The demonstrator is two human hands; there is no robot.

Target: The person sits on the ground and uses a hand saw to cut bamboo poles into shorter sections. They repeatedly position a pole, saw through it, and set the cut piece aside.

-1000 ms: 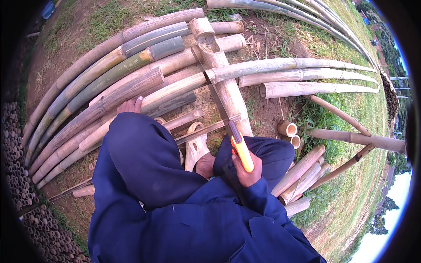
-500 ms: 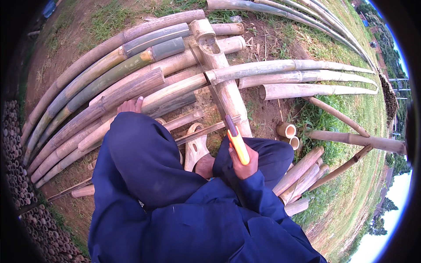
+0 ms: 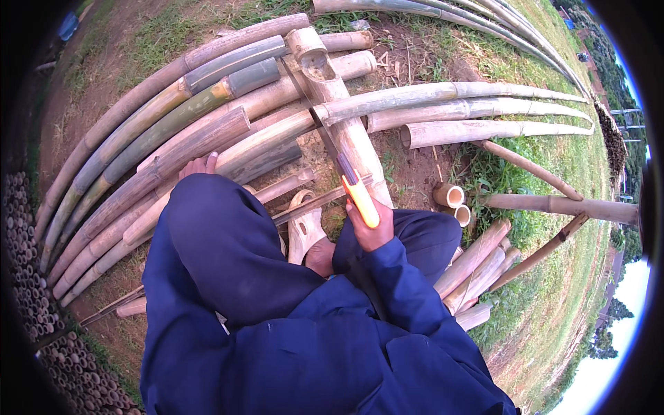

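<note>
My right hand is closed round the orange-and-yellow handle of a handsaw. Its long thin blade slants away to the upper left and crosses a bamboo pole, sitting in a dark cut. The pole lies across a thick bamboo support, just left of which the blade passes. My left hand presses on bamboo beside my raised knee, its fingers curled over the pole; the knee hides part of it.
Several bamboo poles lie side by side at left. Bamboo stacks stand at the far left. Two short cut bamboo pieces sit at right, near a bundle of split lengths and a propped bamboo frame. My sandalled foot rests beneath.
My right hand has pushed the saw a little forward, away from my body, along the cut. My left hand stays on the bamboo. The whole view has shifted slightly.
</note>
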